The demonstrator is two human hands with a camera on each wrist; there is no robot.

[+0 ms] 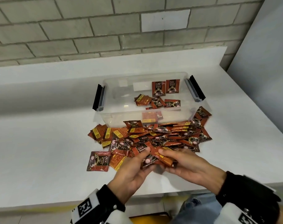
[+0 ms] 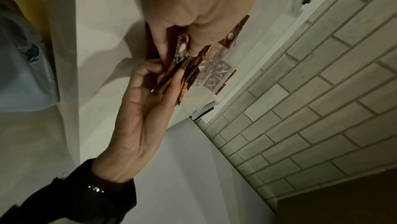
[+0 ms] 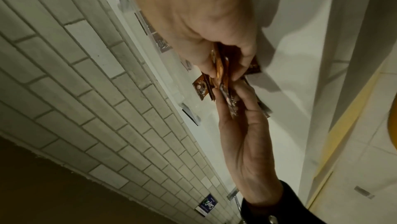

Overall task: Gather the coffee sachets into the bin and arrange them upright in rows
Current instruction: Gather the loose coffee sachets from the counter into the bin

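A clear plastic bin (image 1: pixel 118 115) with black latches stands on the white counter (image 1: pixel 40 143). Two red coffee sachets (image 1: pixel 165 87) stand upright against its far wall, and several lie flat on its floor (image 1: pixel 157 102). A big loose pile of sachets (image 1: pixel 161 135) lies in front of the bin. At the pile's near edge my left hand (image 1: pixel 144 156) and right hand (image 1: pixel 168 159) face each other and together grip a small stack of sachets (image 1: pixel 153 155), thumbs on top. The wrist views show the stack edge-on (image 2: pixel 182 68) (image 3: pixel 219 75), pinched between both hands' fingers.
One sachet (image 1: pixel 99 160) lies face up at the pile's left. A brick wall (image 1: pixel 89 29) rises behind the counter and a grey panel (image 1: pixel 266 62) at the right. The counter's front edge (image 1: pixel 56 202) runs just below my wrists.
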